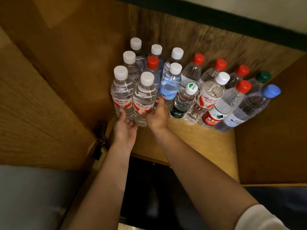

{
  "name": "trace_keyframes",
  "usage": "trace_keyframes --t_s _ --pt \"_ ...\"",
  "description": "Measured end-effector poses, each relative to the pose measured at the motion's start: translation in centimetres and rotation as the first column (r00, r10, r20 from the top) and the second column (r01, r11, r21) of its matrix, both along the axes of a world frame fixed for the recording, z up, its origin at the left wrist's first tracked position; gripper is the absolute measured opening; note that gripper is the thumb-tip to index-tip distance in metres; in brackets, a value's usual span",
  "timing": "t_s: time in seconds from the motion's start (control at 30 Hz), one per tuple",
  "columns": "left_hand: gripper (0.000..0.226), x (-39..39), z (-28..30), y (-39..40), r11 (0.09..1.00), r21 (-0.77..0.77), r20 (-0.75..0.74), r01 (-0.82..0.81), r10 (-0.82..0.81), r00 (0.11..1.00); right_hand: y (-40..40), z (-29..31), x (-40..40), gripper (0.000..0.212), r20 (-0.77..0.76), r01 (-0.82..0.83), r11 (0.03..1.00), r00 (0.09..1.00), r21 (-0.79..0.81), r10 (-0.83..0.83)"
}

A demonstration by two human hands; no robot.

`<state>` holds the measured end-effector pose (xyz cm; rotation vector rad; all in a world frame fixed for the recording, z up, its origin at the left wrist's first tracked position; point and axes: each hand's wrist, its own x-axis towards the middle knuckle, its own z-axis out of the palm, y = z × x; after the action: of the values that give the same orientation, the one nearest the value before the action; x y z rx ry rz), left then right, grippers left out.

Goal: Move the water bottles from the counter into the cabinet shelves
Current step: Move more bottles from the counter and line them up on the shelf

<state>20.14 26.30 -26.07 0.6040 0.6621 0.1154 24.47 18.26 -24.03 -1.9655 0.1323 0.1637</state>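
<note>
Left hand (125, 128) grips the white-capped bottle (122, 93) at the shelf's (199, 141) front left corner. Right hand (157, 116) wraps the neighbouring white-capped bottle (144, 98) just beside it. Other bottles (214, 90) stand behind and rightward.

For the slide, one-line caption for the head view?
Both hands, left hand and right hand, set two white-capped clear plastic water bottles among others on the wooden cabinet shelf.

Both hands (125, 128) (157, 116) on shelved white-capped bottles (144, 98)
</note>
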Motion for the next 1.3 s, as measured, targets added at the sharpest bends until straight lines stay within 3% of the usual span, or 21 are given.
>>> trace_keyframes --t_s 0.43,0.6,0.77,0.87,0.97,1.1,1.3 --pt "0.045 1.8 1.3 0.2 0.996 0.076 -0.053 0.04 -0.036 0.998 -0.3 -0.8 -0.1 0.06 0.049 -0.013 0.999 0.999 0.044 0.011" --pt "0.046 1.2 1.5 -0.1 0.994 0.077 -0.055 0.082 -0.078 0.995 -0.5 -0.7 -0.4 0.071 -0.024 -0.037 0.981 0.999 0.188 0.042" --pt "0.043 -0.8 0.9 -0.8 0.958 0.234 -0.209 0.165 -0.116 0.971 -2.4 -1.1 -2.2 0.094 -0.108 -0.072 0.954 0.988 0.292 0.108" --pt "0.034 -3.0 0.3 -1.6 0.919 0.315 -0.29 0.237 -0.144 0.946 -5.0 -1.7 -4.4 0.089 -0.168 -0.055 0.968 0.981 0.246 0.099" --pt "0.022 -5.8 0.1 -3.3 0.843 0.399 -0.321 0.36 -0.239 0.916 -8.4 -2.1 -7.3 0.066 -0.207 -0.065 0.977 0.972 0.205 0.108" --pt "0.016 -9.4 0.2 -7.3 0.71 0.518 -0.355 0.477 -0.329 0.875 -14.5 -2.1 -11.6 0.03 -0.243 -0.118 0.954 0.952 0.275 0.188" --pt "0.018 -12.2 0.2 -15.2 0.374 0.662 -0.413 0.649 -0.541 0.733 -24.6 -1.5 -17.3 0.022 -0.218 -0.153 0.97 0.957 0.188 0.193"
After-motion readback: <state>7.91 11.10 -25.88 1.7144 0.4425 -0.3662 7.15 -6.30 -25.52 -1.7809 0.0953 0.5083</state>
